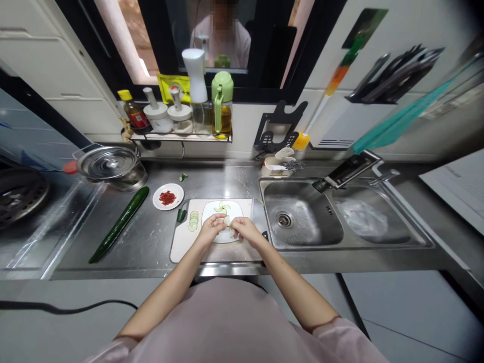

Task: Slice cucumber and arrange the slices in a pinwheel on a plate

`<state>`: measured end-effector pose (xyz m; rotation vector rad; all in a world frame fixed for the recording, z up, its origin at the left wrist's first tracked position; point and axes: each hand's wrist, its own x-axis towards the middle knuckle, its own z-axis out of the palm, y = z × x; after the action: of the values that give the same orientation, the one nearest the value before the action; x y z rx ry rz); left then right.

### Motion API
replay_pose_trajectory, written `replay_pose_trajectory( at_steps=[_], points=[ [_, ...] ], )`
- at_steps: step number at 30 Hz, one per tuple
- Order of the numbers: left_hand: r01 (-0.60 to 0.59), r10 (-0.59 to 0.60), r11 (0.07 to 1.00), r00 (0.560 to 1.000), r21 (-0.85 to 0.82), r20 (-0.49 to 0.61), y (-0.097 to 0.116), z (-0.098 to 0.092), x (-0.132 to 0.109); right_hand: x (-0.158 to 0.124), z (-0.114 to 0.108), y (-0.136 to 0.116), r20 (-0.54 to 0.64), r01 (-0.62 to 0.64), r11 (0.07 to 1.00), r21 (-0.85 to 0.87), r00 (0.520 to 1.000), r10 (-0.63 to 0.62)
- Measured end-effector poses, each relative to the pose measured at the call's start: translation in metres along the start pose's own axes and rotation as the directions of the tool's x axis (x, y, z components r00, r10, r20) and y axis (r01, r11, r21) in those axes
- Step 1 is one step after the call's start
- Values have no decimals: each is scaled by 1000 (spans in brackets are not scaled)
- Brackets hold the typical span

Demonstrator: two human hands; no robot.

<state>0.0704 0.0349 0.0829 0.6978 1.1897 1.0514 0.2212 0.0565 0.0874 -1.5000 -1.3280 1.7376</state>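
Over a white plate [207, 210] on a light cutting board [182, 247], both my hands are close together. My left hand [213, 230] is closed, its fingertips pinching a pale cucumber slice [227, 220]. My right hand [245, 229] is closed too, with pale slices [232, 233] at its fingertips; how many is unclear. Curved cucumber slices [222, 206] with green rims lie at the plate's far side. Left of the plate, overlapping cucumber slices [193, 221] form a short row on the board, beside a dark green cucumber end [182, 216].
A whole cucumber [120, 225] and a small dish [156, 199] of chopped red pieces lie to the left, near a lidded steel pot [130, 176]. On the right is a double sink [302, 217] with a faucet [340, 174]. A seasoning rack [185, 136] hangs behind.
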Motion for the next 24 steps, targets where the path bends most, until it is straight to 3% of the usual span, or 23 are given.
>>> replay_pose_trajectory(
  at_steps=[9, 17, 20, 24],
  points=[
    [29, -30, 999, 999, 46, 17, -26, 6, 27, 22, -6, 24, -108, -39, 991, -130, 994, 25],
    [-81, 83, 976, 997, 201, 0, -50, 14, 55, 39, -15, 37, -193, -114, 964, -239, 979, 68],
    [-148, 157, 924, 988, 352, 4, -53, 15, 68, 44, -23, 36, -238, -121, 928, -354, 971, 36],
    [-215, 222, 744, 973, 633, 68, -52, 14, 79, 46, -25, 34, -280, -154, 773, -616, 960, -32]
  ],
)
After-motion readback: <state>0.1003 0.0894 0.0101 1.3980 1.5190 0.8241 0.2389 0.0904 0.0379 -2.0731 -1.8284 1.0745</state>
